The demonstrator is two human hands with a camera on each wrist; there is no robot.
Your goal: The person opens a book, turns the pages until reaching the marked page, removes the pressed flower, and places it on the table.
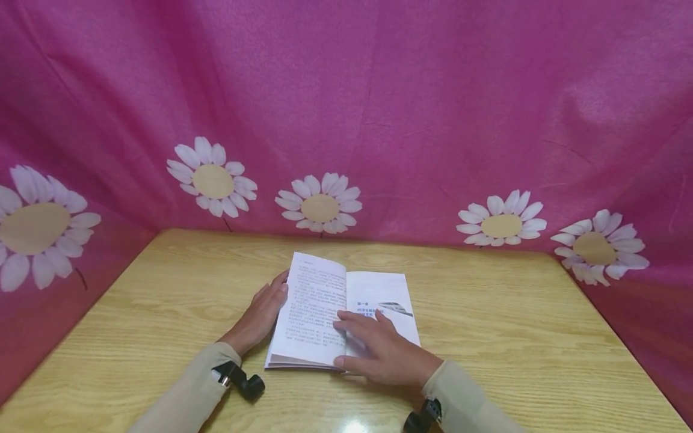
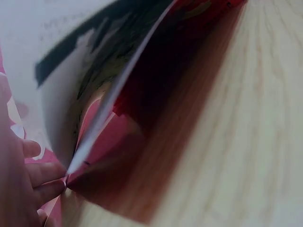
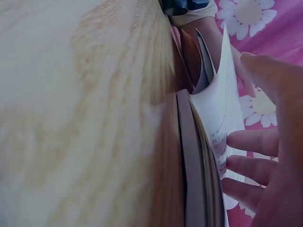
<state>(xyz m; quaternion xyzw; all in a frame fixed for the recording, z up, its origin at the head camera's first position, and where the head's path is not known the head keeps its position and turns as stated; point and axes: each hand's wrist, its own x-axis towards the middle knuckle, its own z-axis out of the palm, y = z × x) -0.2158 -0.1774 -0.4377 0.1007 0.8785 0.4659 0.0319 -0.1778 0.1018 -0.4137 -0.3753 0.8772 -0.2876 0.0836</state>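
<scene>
We find a wood-grain table [image 1: 520, 313] bounded at the back and sides by a magenta curtain [image 1: 406, 120] printed with white flowers [image 1: 319, 207]; pale sleeves reach in from the near edge, the left sleeve [image 1: 181, 394] bearing a black wrist device [image 1: 246, 385], the right sleeve [image 1: 468, 400] a second black device [image 1: 421, 416]; we note that the right hand [image 1: 387, 352] blocks our sight of the lower right page and part of the gutter.

The open book [image 1: 316, 313] lies near the middle of the table; its spine and long axis run away from the person, the far end leaning slightly left; its left leaves bow upward, while the right page, with a train picture [image 1: 397, 308], lies flatter.

We record the hands apart; the left hand [image 1: 257, 316] meets the book's left edge, fingertips touching, though we cannot tell whether it pinches the leaves; the right hand has its fingers extended and spread, their tips against the left page beside the gutter.
</scene>
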